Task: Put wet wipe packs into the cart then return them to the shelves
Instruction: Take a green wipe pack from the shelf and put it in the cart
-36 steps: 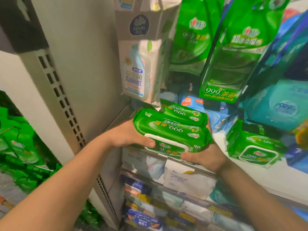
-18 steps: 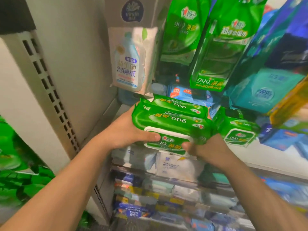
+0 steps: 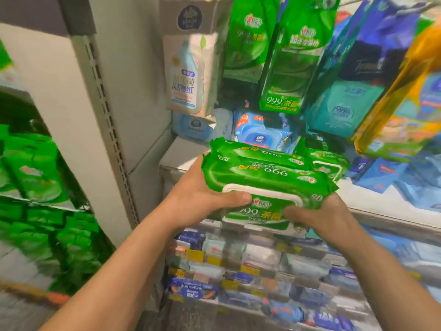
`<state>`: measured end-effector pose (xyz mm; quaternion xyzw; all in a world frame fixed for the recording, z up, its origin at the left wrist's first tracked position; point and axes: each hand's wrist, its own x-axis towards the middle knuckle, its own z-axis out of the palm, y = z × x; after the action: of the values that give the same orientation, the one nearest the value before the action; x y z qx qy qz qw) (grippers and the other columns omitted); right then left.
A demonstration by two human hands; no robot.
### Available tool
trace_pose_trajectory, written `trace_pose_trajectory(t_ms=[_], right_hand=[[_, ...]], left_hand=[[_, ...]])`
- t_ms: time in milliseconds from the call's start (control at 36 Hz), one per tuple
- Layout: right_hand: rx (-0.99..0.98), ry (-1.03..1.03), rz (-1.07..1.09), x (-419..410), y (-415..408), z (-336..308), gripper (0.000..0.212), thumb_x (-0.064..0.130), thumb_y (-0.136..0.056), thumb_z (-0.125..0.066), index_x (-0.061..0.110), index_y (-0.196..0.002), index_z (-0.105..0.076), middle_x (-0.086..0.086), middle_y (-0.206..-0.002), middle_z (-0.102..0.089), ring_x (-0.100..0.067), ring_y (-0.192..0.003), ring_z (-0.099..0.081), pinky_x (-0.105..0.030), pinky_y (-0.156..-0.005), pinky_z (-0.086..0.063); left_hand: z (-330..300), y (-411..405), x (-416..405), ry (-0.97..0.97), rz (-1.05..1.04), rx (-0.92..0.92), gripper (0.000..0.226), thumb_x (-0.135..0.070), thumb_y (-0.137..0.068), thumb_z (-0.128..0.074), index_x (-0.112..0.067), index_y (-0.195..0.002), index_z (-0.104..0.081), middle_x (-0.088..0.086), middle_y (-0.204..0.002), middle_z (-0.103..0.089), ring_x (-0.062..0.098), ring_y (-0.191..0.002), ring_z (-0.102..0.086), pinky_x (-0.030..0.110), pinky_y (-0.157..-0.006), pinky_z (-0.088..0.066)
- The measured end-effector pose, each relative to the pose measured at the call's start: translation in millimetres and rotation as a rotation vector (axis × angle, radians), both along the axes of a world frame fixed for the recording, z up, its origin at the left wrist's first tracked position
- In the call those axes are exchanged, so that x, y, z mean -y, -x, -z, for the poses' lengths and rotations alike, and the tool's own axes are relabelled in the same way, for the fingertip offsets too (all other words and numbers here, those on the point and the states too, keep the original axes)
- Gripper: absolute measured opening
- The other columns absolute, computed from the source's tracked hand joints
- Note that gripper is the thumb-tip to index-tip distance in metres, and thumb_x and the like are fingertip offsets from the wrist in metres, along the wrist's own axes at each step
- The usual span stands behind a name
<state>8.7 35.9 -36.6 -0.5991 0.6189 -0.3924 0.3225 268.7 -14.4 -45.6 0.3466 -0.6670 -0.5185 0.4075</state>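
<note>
Shop shelving fills the view: a white shelf runs from centre to 3 o'clock, with hanging packs above it at 12 o'clock and lower shelves of blue and white goods at 6 o'clock. At centre, two green wipe packs are stacked flat, the upper one set slightly further back, and carried as one block. Left hand grips the stack's 9 o'clock end, thumb laid across the front face near the white lid outline, fingers presumably underneath, though hidden. Right hand grips the 3 o'clock lower corner from below, thumb on the front. Both hands are thus clamped on the packs, one at each end, which keeps the soft stack level and stops the upper pack sliding. The stack sits at the shelf's front lip, seemingly just above or touching it; blur leaves this uncertain. A third green pack already lies on the shelf just beside the stack, at 2 o'clock. Judged from this, the step in hand is the return to the shelf, with bare shelf at 10 o'clock as a likely slot.
</note>
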Motion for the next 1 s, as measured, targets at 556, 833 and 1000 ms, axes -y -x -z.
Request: trace_pose_trajectory(t_ms=[556, 833, 1000], right_hand=[[0.403, -0.239, -0.662, -92, -49, 50, 0.061, 0.021, -0.044, -0.086, 0.014, -0.102, -0.068, 0.011, -0.081, -0.078, -0.004, -0.075, -0.075, -0.015, -0.06, -0.055], [0.407, -0.358, -0.929, -140, -170, 62, 0.063, 0.019, -0.055, -0.088, 0.009, -0.114, -0.068, -0.003, -0.101, -0.079, -0.018, -0.09, -0.077, -0.028, -0.071, -0.062], [0.25, -0.423, -1.0, -177, -258, 71, 0.065, 0.035, -0.036, -0.095, 0.028, -0.098, -0.078, 0.006, -0.099, -0.079, -0.016, -0.094, -0.075, -0.031, -0.08, -0.06]], left_hand=[[23, -26, -234, -0.305, -0.529, 0.026, 0.05, -0.02, -0.077, -0.085, -0.023, -0.124, -0.068, -0.004, -0.115, -0.077, 0.015, -0.108, -0.074, 0.043, -0.102, -0.056], [23, -104, -341, -0.382, -0.83, -0.001, 0.039, -0.026, -0.081, -0.083, -0.026, -0.118, -0.071, -0.01, -0.105, -0.079, 0.008, -0.095, -0.076, 0.017, -0.075, -0.059], [35, -170, -408, -0.448, -0.958, -0.093, 0.033, -0.023, -0.081, -0.082, -0.025, -0.113, -0.074, -0.002, -0.104, -0.08, 0.015, -0.097, -0.077, 0.026, -0.082, -0.061]])
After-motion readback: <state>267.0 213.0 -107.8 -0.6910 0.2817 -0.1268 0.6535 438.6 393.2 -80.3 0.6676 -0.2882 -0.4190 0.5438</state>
